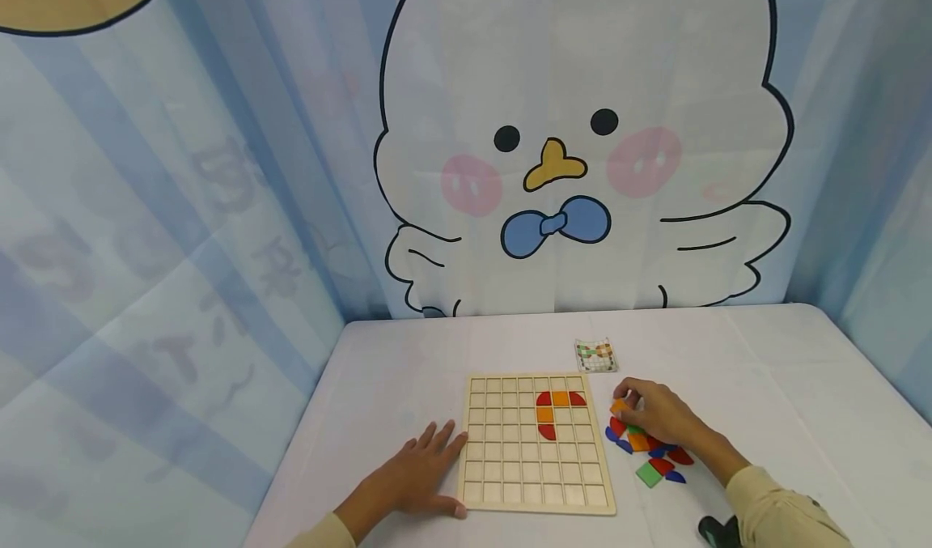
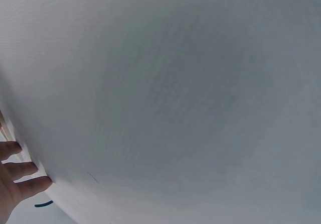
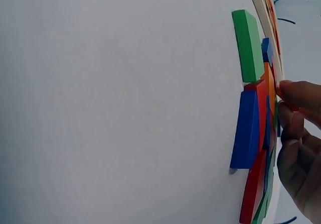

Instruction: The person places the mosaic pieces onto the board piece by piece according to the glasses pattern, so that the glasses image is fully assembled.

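My left hand (image 1: 422,473) lies with its fingers spread on the table at the left edge of a wooden grid board (image 1: 502,473); thumb and fingertips touch or nearly touch that edge. In the left wrist view only some fingers (image 2: 20,171) show. Red and orange blocks fill several squares at the board's upper right, among them an orange block (image 1: 560,399). Right of the board, my right hand (image 1: 666,413) pinches an orange block (image 1: 619,407) between thumb and fingers, over a loose pile. A green block (image 3: 248,45) and a blue block (image 3: 245,131) lie in that pile.
A small patterned card (image 1: 596,356) lies behind the board. Near the right sleeve sits a dark object (image 1: 719,530), partly hidden. The white table (image 1: 786,386) backs onto a printed curtain (image 1: 568,281).
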Tool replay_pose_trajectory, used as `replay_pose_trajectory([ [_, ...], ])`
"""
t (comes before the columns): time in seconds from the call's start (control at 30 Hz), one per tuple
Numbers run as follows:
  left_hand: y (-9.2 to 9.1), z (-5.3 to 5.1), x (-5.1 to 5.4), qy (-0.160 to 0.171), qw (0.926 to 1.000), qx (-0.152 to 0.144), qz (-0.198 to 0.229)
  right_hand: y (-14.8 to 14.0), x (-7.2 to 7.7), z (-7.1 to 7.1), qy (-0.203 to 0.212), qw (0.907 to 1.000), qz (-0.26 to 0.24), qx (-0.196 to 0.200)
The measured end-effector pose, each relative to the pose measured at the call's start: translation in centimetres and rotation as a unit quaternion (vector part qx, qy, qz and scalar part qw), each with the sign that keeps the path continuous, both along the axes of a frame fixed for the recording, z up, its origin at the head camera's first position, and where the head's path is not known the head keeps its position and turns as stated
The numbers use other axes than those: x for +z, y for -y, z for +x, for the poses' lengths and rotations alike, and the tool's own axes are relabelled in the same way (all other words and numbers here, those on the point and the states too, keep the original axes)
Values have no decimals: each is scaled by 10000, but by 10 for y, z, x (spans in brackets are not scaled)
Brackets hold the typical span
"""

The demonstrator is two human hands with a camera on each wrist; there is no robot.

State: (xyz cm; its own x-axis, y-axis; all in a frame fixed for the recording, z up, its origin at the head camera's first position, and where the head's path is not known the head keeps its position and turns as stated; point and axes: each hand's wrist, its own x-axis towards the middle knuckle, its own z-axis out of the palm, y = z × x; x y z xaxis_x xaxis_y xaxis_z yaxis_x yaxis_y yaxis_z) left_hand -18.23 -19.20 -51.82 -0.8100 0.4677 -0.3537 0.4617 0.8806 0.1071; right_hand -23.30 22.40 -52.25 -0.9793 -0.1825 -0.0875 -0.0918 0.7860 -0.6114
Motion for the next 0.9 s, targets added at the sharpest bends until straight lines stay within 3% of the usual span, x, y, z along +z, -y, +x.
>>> replay_pose_trajectory([
  [0.33,1,-1,-4,10,10000,5,-46,4,4,1,-39,9996,-242,120],
  [0.57,1,-1,-4,-21,10000,-18,-43,5,6,0,16,9971,-724,218],
  [0.9,1,0,-1,0,10000,-36,-1,10,5,2,672,9855,-1555,129],
])
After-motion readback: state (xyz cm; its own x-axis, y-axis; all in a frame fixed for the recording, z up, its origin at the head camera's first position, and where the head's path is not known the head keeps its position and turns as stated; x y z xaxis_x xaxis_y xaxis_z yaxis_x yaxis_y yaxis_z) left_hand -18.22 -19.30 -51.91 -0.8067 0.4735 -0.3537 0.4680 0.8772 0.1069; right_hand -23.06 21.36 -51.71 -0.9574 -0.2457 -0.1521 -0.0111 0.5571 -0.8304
